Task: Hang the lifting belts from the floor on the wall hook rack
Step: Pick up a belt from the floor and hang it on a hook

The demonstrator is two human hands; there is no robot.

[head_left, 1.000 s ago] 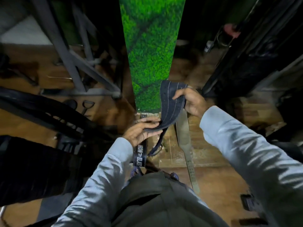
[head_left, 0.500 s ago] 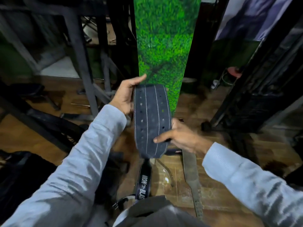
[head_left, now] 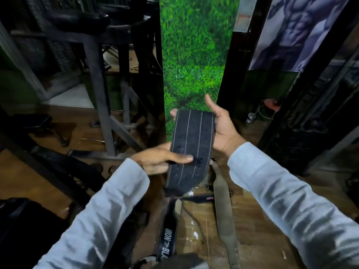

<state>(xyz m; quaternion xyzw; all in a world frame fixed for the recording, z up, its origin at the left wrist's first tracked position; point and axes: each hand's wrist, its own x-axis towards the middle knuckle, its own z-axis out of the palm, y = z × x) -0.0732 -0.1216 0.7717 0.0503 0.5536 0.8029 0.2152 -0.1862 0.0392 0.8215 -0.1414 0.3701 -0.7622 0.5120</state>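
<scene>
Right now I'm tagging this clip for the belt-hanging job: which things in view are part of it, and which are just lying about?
Part of the job:
- dark stitched belt, held by left hand and right hand
- black printed belt on the floor
- grey belt on the floor

Just there:
- green grass panel
- metal frame
- poster
- red-topped stool

Matt suede-like belt [head_left: 191, 144] w/ white stitching; worn wood floor [head_left: 258, 235].

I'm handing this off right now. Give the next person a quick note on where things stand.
Left hand: pinching the dark stitched belt near its lower end, thumb across the front.
Right hand: supporting the belt's top edge, thumb up.
On the floor: the black Iron-branded belt and a grey belt.
Done: one belt lifted. No hook rack in view.
Left: hang this belt, then the other two.
</scene>
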